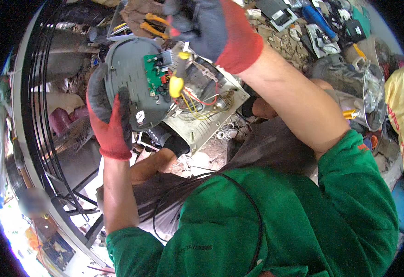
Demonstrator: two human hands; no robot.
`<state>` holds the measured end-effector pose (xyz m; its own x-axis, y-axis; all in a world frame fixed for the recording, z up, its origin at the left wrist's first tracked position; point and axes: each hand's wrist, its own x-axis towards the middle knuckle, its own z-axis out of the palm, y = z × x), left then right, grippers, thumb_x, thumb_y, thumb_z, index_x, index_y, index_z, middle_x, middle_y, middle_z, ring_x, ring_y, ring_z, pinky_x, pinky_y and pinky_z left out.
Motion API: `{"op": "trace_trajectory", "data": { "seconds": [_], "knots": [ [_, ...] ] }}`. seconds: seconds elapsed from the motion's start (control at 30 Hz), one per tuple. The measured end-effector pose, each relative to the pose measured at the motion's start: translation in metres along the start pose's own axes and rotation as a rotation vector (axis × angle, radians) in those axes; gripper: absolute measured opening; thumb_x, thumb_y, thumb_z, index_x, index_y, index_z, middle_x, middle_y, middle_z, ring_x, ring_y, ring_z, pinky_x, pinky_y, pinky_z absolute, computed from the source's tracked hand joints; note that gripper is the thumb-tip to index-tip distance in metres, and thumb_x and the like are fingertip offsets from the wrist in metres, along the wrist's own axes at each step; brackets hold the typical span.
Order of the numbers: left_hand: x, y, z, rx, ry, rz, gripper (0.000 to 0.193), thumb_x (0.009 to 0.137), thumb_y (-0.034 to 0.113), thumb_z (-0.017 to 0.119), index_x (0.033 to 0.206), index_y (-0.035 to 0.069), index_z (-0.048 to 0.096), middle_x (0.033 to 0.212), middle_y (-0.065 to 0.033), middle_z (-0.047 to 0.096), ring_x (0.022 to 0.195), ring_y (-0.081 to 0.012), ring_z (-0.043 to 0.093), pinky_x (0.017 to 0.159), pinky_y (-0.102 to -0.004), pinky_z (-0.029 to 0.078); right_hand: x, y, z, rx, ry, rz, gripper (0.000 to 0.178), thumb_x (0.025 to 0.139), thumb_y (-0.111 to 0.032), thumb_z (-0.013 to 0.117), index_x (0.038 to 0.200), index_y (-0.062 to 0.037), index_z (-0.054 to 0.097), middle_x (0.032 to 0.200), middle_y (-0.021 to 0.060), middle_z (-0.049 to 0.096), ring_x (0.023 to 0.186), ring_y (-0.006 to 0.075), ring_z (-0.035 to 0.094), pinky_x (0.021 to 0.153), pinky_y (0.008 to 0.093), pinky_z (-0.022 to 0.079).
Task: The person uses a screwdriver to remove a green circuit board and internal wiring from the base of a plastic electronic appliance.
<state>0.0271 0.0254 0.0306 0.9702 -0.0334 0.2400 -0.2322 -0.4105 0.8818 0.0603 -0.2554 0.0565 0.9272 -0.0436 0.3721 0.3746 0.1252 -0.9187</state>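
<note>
My left hand (112,108), in a grey and red glove, grips the left edge of a round dark grey plastic housing (132,69), thumb on its face. A green circuit board (154,74) with small parts and a red connector sits at the housing's right side. My right hand (206,34), gloved alike, is raised beyond it, fingers curled and slightly blurred; what they hold is hidden. Just below that hand shows a yellow and dark tool (176,85), its kind unclear. Under these lies an open pale casing (197,127) with red and yellow wires.
Orange-handled pliers (155,25) lie beyond the housing. At the far right are scrap electronics and a blue cylinder (319,22). A clear container (372,99) and a yellow sack (402,115) stand at the right. A frame with black bars (40,92) runs along the left.
</note>
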Motion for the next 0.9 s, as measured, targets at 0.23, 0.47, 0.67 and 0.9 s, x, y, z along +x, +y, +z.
{"op": "trace_trajectory", "data": {
  "seconds": [0.23,0.47,0.67,0.9],
  "knots": [
    [-0.01,0.02,0.002,0.184,-0.404,0.054,0.031,0.102,0.012,0.046,0.128,-0.002,0.057,0.126,-0.0144,0.06,0.112,-0.0235,0.06,0.095,-0.0364,0.049,0.014,0.049,0.048,0.91,0.035,0.246,0.028,0.097,-0.031,0.054,0.101,-0.0043,0.062,0.084,0.0104,0.068,0.076,0.0251,0.067,0.068,0.0379,0.054],
    [-0.011,0.017,0.012,0.443,-0.24,0.065,0.039,0.087,0.01,0.072,0.123,-0.004,0.062,0.116,-0.0097,0.066,0.099,-0.015,0.06,0.091,-0.0307,0.046,0.003,0.026,0.05,1.14,-0.016,0.371,0.036,0.1,-0.034,0.05,0.11,-0.0014,0.061,0.093,0.0125,0.068,0.087,0.0257,0.067,0.078,0.0376,0.054],
    [0.009,0.004,-0.009,0.152,-0.092,-0.18,0.032,0.088,0.008,0.073,0.116,-0.004,0.066,0.1,-0.0044,0.069,0.085,-0.0097,0.06,0.079,-0.0262,0.049,-0.022,0.025,0.05,0.223,-0.251,0.086,0.03,0.09,-0.028,0.059,0.109,-0.0056,0.064,0.095,0.0136,0.069,0.091,0.027,0.066,0.083,0.0387,0.051],
    [0.008,0.017,-0.01,0.198,-0.216,-0.036,0.032,0.088,0.003,0.071,0.118,-0.003,0.064,0.104,-0.0047,0.069,0.088,-0.0086,0.061,0.081,-0.0257,0.049,-0.025,0.026,0.048,0.2,-0.231,0.184,0.03,0.092,-0.028,0.055,0.113,-0.0076,0.064,0.099,0.0118,0.07,0.091,0.0233,0.065,0.081,0.0362,0.051]
  ]
}}
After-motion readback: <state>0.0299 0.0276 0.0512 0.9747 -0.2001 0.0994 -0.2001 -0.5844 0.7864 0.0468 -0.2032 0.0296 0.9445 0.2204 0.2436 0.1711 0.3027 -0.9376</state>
